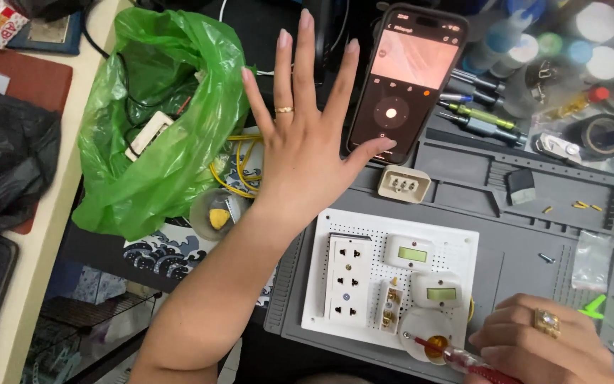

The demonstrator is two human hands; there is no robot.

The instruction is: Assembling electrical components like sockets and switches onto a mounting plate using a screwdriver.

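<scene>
- Over the grey worktop [534,270], the left hand [307,142] is spread flat, fingers splayed, thumb tip touching the lower edge of the propped phone [406,78] to its right.
- At lower right, the right hand [541,341] is pressed closed around a red-handled screwdriver [463,359].
- Its long axis points up-left, tip on the round white fitting [426,334] of the white switchboard [392,270], just beside that hand.
</scene>
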